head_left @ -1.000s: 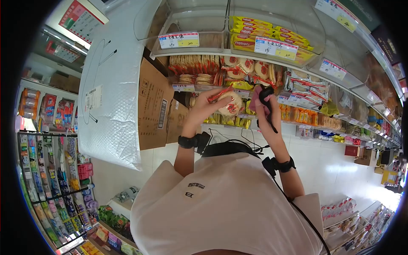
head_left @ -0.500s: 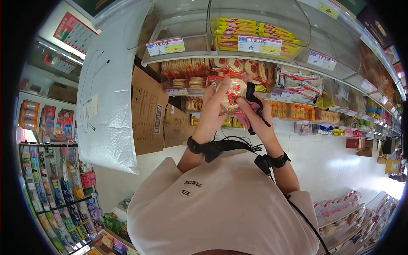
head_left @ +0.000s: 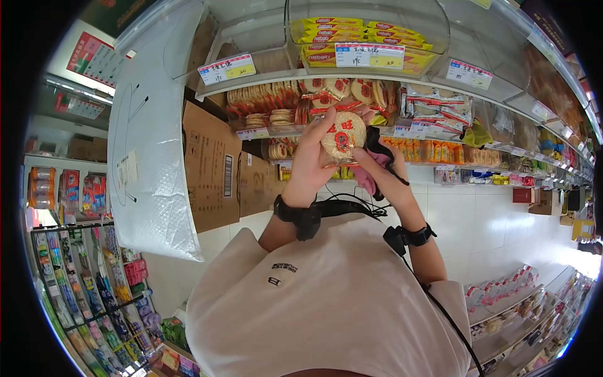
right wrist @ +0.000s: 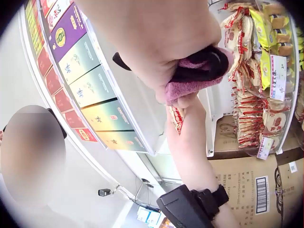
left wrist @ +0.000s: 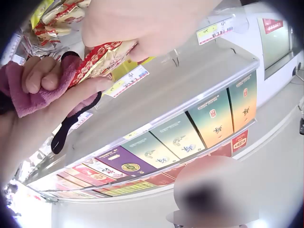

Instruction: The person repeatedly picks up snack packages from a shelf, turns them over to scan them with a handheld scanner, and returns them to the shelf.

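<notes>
A round rice cracker packet [head_left: 344,137], clear with red print, is held between both hands before the shelf, its printed face toward the head camera. My left hand [head_left: 306,157] grips its left side, with the thumb over the front. On its lower right edge lies the thumb of my right hand [head_left: 388,176]. That hand also holds a pink cloth [head_left: 364,180] with a black band or strap, bunched against the palm. In the right wrist view the cloth [right wrist: 192,90] is folded in the fingers, and only the packet's red edge [right wrist: 176,118] shows below.
Shelf bins behind the hands hold more cracker packets [head_left: 264,97] and yellow wafer packs [head_left: 326,56]. Left of them stand a brown carton [head_left: 210,166] and a silvery padded sheet [head_left: 154,213]. Boxed goods [left wrist: 180,137] line a shelf in the left wrist view.
The right hand, apart from the packet a second ago, has come in with the cloth and taken its right side. The packet has turned face up. Shelves have shifted left in the head view.
</notes>
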A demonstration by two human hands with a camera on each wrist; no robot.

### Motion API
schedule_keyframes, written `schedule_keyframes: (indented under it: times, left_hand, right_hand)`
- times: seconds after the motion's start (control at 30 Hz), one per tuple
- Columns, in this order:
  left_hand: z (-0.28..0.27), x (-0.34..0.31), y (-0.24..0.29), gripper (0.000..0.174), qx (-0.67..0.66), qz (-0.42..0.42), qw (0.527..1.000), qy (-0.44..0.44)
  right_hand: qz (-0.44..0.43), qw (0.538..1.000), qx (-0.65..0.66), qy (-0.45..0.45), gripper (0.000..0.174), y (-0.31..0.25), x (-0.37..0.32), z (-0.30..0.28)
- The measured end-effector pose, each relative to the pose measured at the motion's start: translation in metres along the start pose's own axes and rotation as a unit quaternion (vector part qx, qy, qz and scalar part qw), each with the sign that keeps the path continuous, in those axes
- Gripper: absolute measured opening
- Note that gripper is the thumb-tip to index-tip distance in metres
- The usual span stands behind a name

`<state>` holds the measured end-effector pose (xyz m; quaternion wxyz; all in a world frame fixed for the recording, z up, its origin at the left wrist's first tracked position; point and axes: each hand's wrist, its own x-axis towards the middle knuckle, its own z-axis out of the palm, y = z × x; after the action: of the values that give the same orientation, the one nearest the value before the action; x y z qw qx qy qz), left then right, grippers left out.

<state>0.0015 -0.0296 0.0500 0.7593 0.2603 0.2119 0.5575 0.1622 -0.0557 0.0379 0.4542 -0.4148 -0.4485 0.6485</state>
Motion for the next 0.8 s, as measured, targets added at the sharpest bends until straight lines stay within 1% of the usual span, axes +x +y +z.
schedule_keyframes:
  times: [0.1, 0.17, 0.23, 0.37, 0.43, 0.53, 0.63, 0.67, 0.73, 0.77, 0.8]
  left_hand:
    - [0.001, 0.001, -0.004, 0.058, -0.032, -0.016, 0.999, 0.024]
    - [0.0, 0.003, -0.007, 0.057, -0.058, -0.021, 0.998, 0.025]
    - [0.002, 0.003, -0.007, 0.057, -0.063, -0.025, 0.997, 0.023]
    - [0.002, 0.001, -0.006, 0.053, -0.079, -0.051, 0.995, 0.017]
    - [-0.004, 0.003, -0.009, 0.05, -0.073, -0.037, 0.996, 0.027]
    - [-0.012, 0.004, -0.015, 0.046, -0.052, -0.014, 0.998, 0.029]
    - [-0.014, 0.007, -0.013, 0.043, -0.035, 0.027, 0.998, 0.047]
    - [-0.013, 0.007, -0.011, 0.043, -0.031, 0.044, 0.997, 0.056]
    - [-0.011, 0.009, -0.004, 0.042, -0.024, 0.05, 0.995, 0.083]
    - [-0.01, 0.009, -0.001, 0.042, -0.021, 0.052, 0.994, 0.095]
    - [-0.007, 0.01, -0.004, 0.042, -0.011, 0.041, 0.992, 0.118]
  right_hand:
    - [0.007, 1.0, -0.019, 0.021, 0.023, 0.005, -0.002, -0.01]
    - [0.002, 0.998, -0.048, -0.042, 0.024, 0.001, 0.0, -0.022]
    - [0.004, 0.996, -0.062, -0.069, 0.024, 0.002, 0.001, -0.03]
    - [0.045, 0.995, -0.071, -0.051, 0.026, -0.004, 0.0, -0.03]
    - [0.078, 0.994, -0.074, -0.023, 0.027, -0.005, -0.003, -0.028]
    - [0.123, 0.99, -0.025, -0.055, 0.027, -0.008, -0.002, -0.029]
    - [0.013, 0.997, -0.061, 0.035, 0.028, 0.002, 0.0, -0.026]
    - [-0.013, 0.997, -0.07, -0.006, 0.03, -0.007, 0.003, -0.03]
    - [-0.078, 0.979, -0.12, 0.144, 0.027, -0.022, -0.002, -0.019]
    - [-0.119, 0.968, -0.115, 0.187, 0.025, -0.02, 0.003, -0.019]
    - [-0.215, 0.94, -0.171, 0.202, 0.026, -0.013, 0.012, -0.017]
